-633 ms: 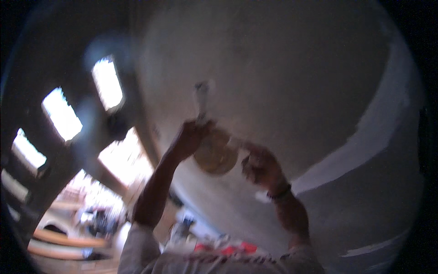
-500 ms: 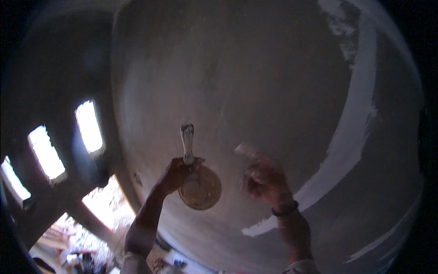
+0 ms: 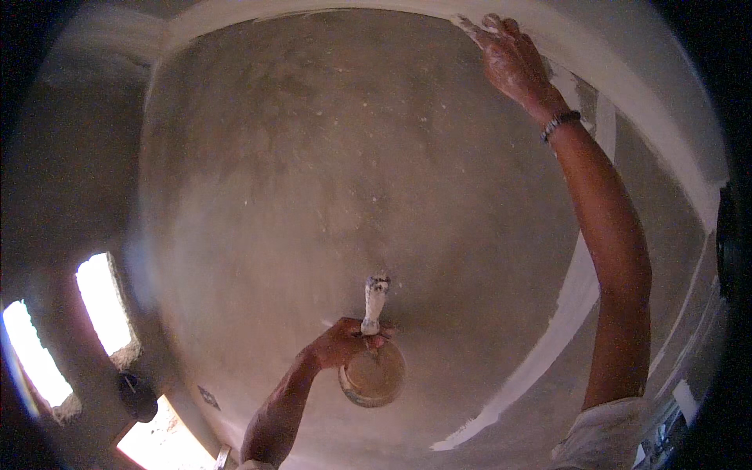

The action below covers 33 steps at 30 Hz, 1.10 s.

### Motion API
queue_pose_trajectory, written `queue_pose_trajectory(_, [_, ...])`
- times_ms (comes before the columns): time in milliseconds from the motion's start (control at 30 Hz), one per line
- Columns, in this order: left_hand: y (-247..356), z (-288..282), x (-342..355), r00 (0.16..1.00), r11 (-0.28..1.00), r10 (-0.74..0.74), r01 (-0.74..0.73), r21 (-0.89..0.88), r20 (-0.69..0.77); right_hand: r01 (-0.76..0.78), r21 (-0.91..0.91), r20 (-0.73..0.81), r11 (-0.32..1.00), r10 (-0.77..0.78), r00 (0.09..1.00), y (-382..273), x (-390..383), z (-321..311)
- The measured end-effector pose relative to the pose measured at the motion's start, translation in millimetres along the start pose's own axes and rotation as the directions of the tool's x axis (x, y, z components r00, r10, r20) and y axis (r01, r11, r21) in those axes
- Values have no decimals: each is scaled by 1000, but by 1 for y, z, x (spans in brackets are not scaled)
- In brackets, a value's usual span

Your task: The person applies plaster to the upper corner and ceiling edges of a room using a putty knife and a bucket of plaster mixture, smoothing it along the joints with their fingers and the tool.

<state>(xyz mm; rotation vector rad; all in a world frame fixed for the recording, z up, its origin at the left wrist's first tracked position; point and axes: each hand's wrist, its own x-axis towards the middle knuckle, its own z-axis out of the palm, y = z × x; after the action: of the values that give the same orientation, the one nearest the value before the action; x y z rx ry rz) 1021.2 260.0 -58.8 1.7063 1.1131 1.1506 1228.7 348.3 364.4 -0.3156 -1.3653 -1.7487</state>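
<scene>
My left hand (image 3: 345, 342) is closed at the rim of a round, tan-brown container (image 3: 372, 380), low in front of the wall. A stubby handle (image 3: 375, 304) smeared with white stands up from the same grip; its lower end is hidden by the fingers. High up, my right hand (image 3: 513, 63) reaches to the wall's top edge, beside the pale band under the ceiling. White smears cover its bent fingers, which seem to press on something thin that I cannot make out. A dark bracelet (image 3: 561, 124) circles that wrist.
A grey-brown plastered wall (image 3: 313, 180) fills the middle. Down its right side runs a white coated strip (image 3: 548, 345). Bright openings (image 3: 107, 301) pierce the darker wall at left, with a dark round object (image 3: 137, 395) below them.
My right hand has risen from beside the container to the top of the wall, arm stretched out. The view has tilted upward; my left hand still holds the container and handle.
</scene>
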Motion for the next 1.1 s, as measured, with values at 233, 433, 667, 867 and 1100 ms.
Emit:
queue_pose_trajectory(233, [-15, -19, 2, 993, 991, 107, -101, -87, 58, 177, -237, 183, 955, -135, 974, -3, 46, 37])
queue_pose_trajectory(433, [-11, -41, -4, 987, 990, 129, -123, -68, 96, 274, -292, 235, 916, -209, 949, 7, 49, 28])
queue_pose_trajectory(667, [-7, -65, -18, 981, 992, 114, -102, -81, 159, 312, -250, 138, 917, -285, 949, -27, 88, 14])
queue_pose_trajectory(867, [-10, -67, -17, 979, 986, 145, -131, -106, 144, 235, -254, 243, 938, -173, 954, -51, 100, 36])
queue_pose_trajectory(1100, [-16, -69, -16, 973, 962, 212, -191, -196, 92, 280, -361, 215, 889, -213, 953, -4, 63, 22])
